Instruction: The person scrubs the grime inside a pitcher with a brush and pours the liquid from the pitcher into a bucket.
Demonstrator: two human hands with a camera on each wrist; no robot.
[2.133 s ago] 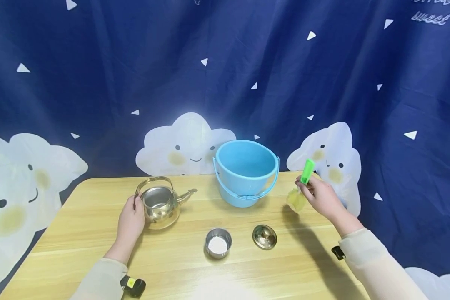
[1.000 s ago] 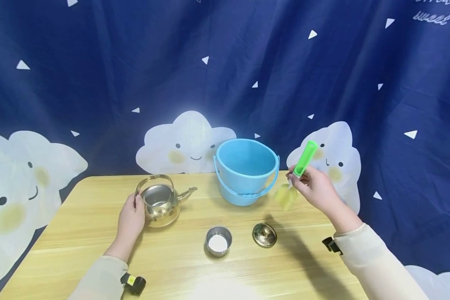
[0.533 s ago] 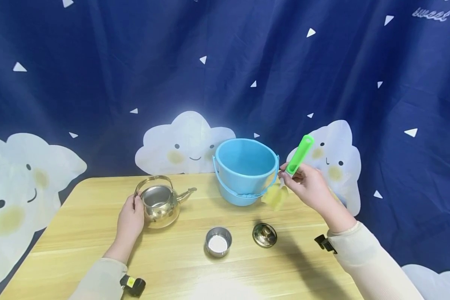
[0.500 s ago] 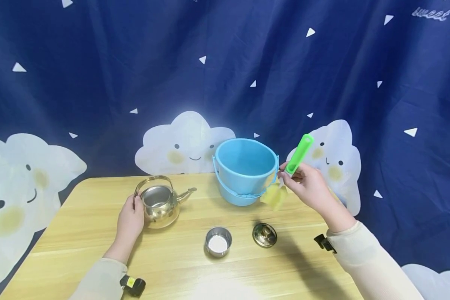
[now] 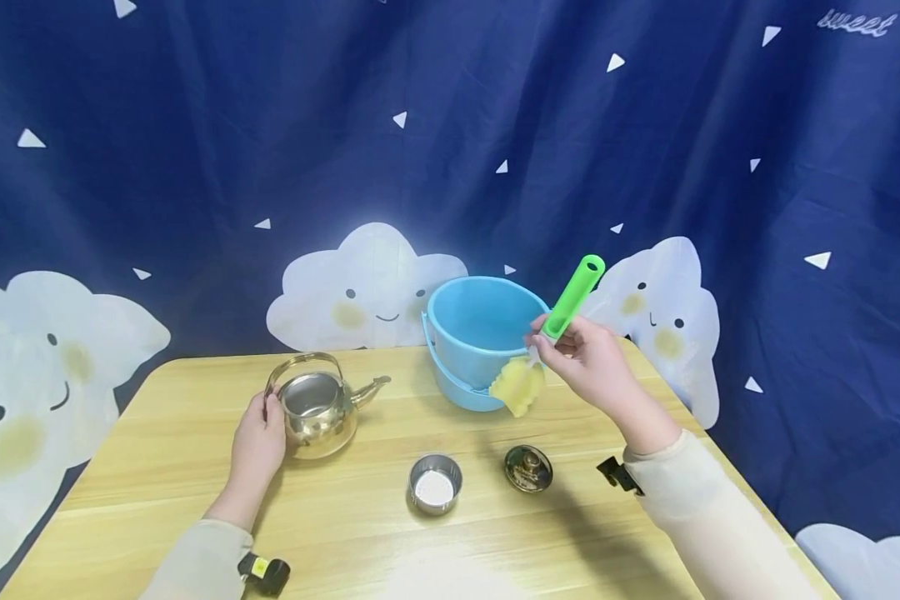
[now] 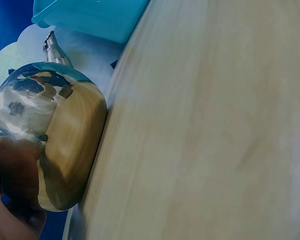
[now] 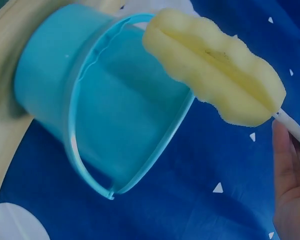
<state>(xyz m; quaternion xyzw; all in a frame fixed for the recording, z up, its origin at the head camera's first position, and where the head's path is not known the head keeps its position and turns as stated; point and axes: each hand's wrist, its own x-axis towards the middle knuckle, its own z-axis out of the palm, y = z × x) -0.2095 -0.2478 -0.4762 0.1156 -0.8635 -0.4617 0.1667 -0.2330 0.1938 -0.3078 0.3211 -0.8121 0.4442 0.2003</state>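
A shiny gold-coloured kettle (image 5: 321, 429) without its lid stands on the left of the table, its spout to the right. My left hand (image 5: 258, 440) grips it at the near-left base of its looped handle; the fingertips are partly hidden. In the left wrist view the kettle's mirror-like body (image 6: 77, 142) fills the left side. My right hand (image 5: 594, 367) pinches a sponge brush (image 5: 518, 385) at the lower end of its green handle, sponge end down. The yellow sponge hangs in the air before the blue bucket (image 5: 468, 379), lower than its rim.
A small metal strainer cup (image 5: 435, 485) sits at the middle of the wooden table (image 5: 330, 533). The gold kettle lid (image 5: 528, 468) lies to its right, knob up. Behind the table hangs a dark blue curtain (image 5: 307, 125) with clouds and triangles.
My right hand has carried the sponge brush leftward from the table's right side to in front of the bucket, and its handle has risen. My left hand and the kettle have stayed put.
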